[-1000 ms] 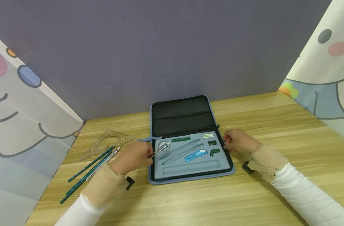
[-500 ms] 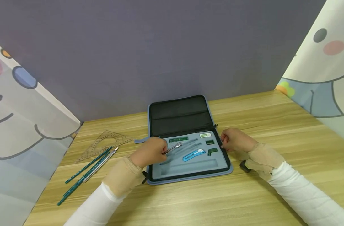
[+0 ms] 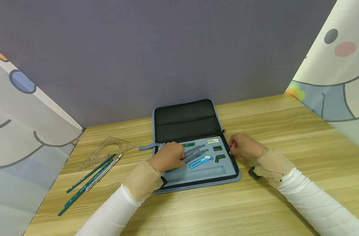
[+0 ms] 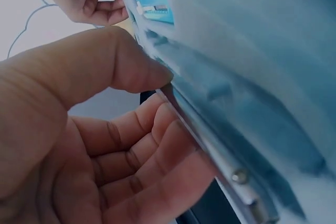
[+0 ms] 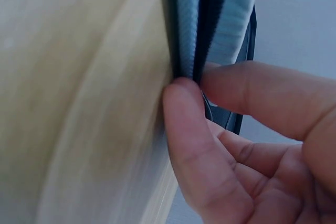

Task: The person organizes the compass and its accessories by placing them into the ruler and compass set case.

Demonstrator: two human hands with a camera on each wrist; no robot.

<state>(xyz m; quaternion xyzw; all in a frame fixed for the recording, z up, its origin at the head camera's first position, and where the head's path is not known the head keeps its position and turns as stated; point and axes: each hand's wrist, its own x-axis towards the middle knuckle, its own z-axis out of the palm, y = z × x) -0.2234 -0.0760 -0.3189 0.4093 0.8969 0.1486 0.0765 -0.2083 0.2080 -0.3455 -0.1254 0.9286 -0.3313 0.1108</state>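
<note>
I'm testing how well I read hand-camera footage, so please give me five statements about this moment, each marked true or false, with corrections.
1. The left hand pinches a silver tool over the foam tray. True.
2. The right hand pinches the right edge of the case. True.
3. The case is zipped shut. False: its lid is open, folded back behind the foam tray.
4. The blue cutter lies in the foam tray. True.
5. Every item in view lies inside the case. False: the green pencils and the clear triangle, among others, lie on the table, left of the case in the head view.
</note>
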